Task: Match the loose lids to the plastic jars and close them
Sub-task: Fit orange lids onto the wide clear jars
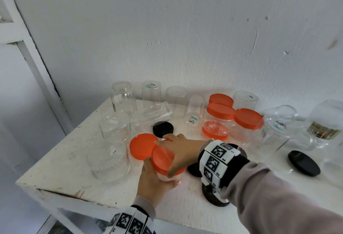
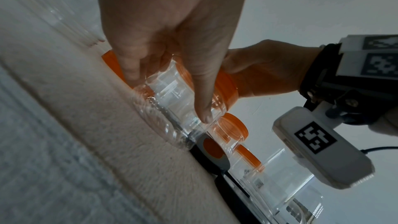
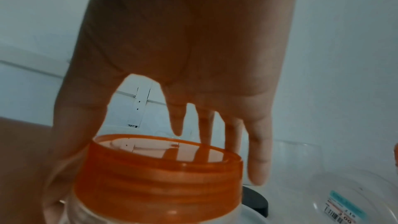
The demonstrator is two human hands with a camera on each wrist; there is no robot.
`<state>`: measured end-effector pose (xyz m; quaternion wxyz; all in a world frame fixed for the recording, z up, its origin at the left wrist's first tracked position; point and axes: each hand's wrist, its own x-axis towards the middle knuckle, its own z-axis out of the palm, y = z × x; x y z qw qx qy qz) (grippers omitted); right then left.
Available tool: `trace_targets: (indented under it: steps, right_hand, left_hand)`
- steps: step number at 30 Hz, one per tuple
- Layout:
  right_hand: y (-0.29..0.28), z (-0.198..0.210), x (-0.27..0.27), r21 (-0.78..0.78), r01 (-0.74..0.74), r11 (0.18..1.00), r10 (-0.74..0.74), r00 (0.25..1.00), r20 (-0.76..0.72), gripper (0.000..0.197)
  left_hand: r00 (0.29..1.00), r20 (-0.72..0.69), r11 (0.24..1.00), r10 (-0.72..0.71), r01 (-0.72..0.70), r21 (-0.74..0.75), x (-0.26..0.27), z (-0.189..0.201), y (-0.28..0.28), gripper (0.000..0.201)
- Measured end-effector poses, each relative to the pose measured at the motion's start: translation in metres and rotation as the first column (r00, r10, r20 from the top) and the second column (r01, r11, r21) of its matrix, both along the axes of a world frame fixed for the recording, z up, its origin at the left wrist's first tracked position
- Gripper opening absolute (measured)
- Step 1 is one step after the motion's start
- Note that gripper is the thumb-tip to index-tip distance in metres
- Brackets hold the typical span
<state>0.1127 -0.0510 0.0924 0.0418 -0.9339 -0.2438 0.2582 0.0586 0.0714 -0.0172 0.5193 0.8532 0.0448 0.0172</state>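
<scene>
Near the table's front edge my left hand [image 1: 155,182] grips a small clear plastic jar [image 2: 172,91] round its body, thumb on one side and fingers on the other. An orange lid [image 1: 163,158] sits on the jar's mouth, slightly tilted. My right hand [image 1: 178,150] is spread over that lid with straight fingers [image 3: 257,159] reaching past its far rim and the thumb lying along its near side [image 3: 71,134]. A loose orange lid [image 1: 142,146] lies flat on the table just left of the jar. The jar's base is hidden by my left hand in the head view.
Several clear jars stand upside down at the back and left [image 1: 122,96], one lying on its side [image 1: 152,116]. Three orange-lidded jars [image 1: 220,112], an upturned orange lid [image 1: 215,131] and black lids [image 1: 163,129] [image 1: 304,163] sit behind and right. Larger glass jars [image 1: 326,122] stand far right.
</scene>
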Motion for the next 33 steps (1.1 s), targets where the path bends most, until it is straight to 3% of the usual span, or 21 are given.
trace_targets:
  steps: [8, 15, 22, 27, 33]
  right_hand:
    - [0.003, -0.005, -0.004, -0.008, 0.072, 0.997, -0.07, 0.989, 0.127, 0.101]
    - [0.002, 0.003, 0.002, -0.017, -0.018, 1.0, 0.018, 1.0, 0.011, 0.101]
    - [0.005, -0.007, -0.005, 0.003, 0.072, 0.997, -0.071, 0.979, 0.192, 0.101]
    - [0.001, 0.004, -0.001, -0.003, 0.01, 1.0, -0.01, 1.0, 0.002, 0.105]
    - [0.0, 0.0, -0.003, -0.006, 0.053, 0.999, -0.052, 0.991, 0.123, 0.097]
  left_hand:
    - [1.0, 0.009, 1.0, 0.002, -0.002, 0.024, -0.001, 0.001, -0.001, 0.098]
    - [1.0, -0.013, 0.999, 0.009, -0.008, 0.038, -0.003, 0.004, -0.001, 0.101]
    - [1.0, 0.01, 0.995, 0.013, -0.014, 0.101, -0.004, 0.004, -0.003, 0.1]
    - [1.0, -0.018, 0.995, 0.017, -0.015, 0.095, -0.001, 0.006, -0.002, 0.101]
    - [1.0, -0.018, 0.992, 0.014, -0.012, 0.124, -0.001, 0.006, -0.003, 0.099]
